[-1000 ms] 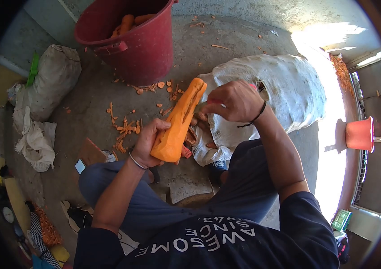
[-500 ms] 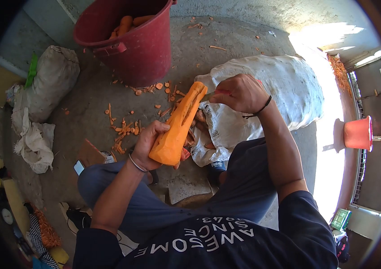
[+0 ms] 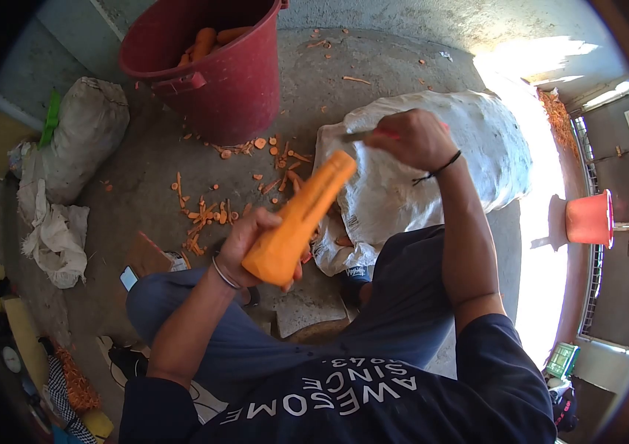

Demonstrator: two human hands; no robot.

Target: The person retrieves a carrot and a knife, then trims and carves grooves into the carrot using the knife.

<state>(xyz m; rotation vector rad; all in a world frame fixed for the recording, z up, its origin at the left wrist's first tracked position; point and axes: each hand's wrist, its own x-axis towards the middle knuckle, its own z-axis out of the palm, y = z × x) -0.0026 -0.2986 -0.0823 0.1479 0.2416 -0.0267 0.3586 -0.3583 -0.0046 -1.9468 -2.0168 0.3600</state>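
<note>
A large peeled carrot (image 3: 296,222) slants up and to the right, with a dark groove along its upper side. My left hand (image 3: 249,238) is closed around its thick lower end. Just above and to the right of the carrot's narrow tip, my right hand (image 3: 419,140) grips a small knife (image 3: 356,137). The knife's red handle is mostly hidden in the fist, and its short grey blade points left, apart from the carrot. Behind the hands lies a full white sack (image 3: 462,140), its mouth open near my feet with some carrots partly showing inside.
A dark red tub (image 3: 229,92) holding carrots stands at the back left. Orange peelings and cut ends (image 3: 214,213) litter the floor. Another stuffed sack (image 3: 89,137) leans at the left. An orange bucket (image 3: 590,220) is at the far right.
My right hand with the knife has lifted up and right, away from the carrot. The carrot in my left hand has tilted further to the right, its tip lower.
</note>
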